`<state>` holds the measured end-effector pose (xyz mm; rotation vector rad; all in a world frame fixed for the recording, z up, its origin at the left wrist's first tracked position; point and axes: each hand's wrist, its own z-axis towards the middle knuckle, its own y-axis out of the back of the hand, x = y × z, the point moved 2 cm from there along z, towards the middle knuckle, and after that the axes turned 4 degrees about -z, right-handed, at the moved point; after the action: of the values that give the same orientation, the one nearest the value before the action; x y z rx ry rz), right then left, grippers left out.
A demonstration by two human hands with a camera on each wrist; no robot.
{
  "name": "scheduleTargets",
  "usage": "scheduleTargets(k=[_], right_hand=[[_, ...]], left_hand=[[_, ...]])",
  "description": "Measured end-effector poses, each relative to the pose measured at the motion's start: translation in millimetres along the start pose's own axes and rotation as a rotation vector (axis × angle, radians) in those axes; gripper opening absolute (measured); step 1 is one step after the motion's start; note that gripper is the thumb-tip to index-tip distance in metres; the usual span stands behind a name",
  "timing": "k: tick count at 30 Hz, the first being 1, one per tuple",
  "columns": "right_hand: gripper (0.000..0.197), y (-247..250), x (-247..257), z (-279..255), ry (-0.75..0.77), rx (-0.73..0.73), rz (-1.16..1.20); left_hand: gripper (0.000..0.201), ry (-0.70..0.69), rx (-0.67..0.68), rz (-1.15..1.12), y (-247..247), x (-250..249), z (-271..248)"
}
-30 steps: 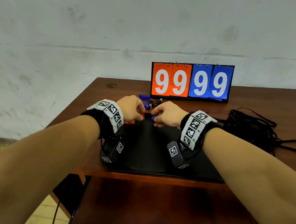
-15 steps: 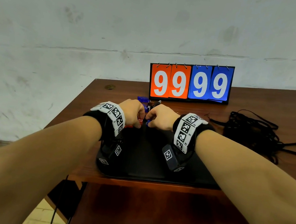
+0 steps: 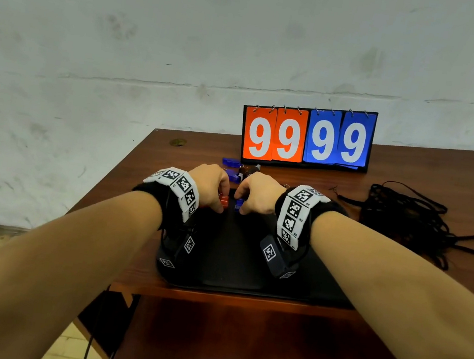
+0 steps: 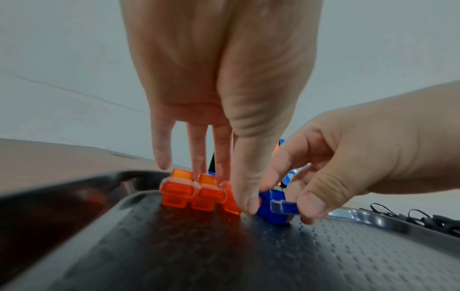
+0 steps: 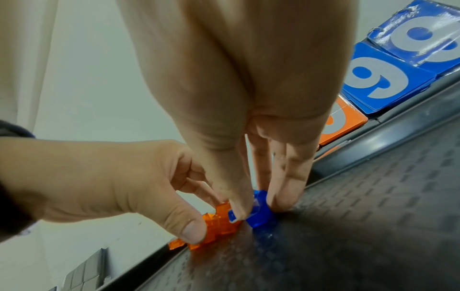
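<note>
Orange piece [image 4: 194,194] in left hand [image 4: 224,78], blue piece [image 4: 267,206] in right hand [image 5: 236,78] (overhead: slivers)

Left grip [image 4: 216,78] points down, thumb in front, fingers behind, pinching the right end of an orange row [image 4: 189,192] of clear blocks. Right grip [image 4: 361,157], at right, pinches a blue piece [image 4: 272,206] just beside the row. Both sit on a black textured tray [image 4: 248,256]. Tabletop [image 4: 49,155] beyond, left.
</note>
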<state>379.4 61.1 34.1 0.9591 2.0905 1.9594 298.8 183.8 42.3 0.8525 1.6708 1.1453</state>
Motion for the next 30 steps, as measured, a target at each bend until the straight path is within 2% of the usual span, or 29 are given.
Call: scheduleTargets(k=[9, 19, 30], right_hand=[[0.047, 2, 7, 6, -0.006, 0.014, 0.009], [0.045, -1, 18, 12, -0.009, -0.003, 0.02], [0.046, -2, 19, 10, -0.024, 0.002, 0.055]], left_hand=[[0.058, 0.033, -0.044, -0.076, 4, 21, -6], [0.04, -0.008, 0.009, 0.009, 0, 15, -2], [0.042, -0.009, 0.015, -0.015, 0, 18, -1]])
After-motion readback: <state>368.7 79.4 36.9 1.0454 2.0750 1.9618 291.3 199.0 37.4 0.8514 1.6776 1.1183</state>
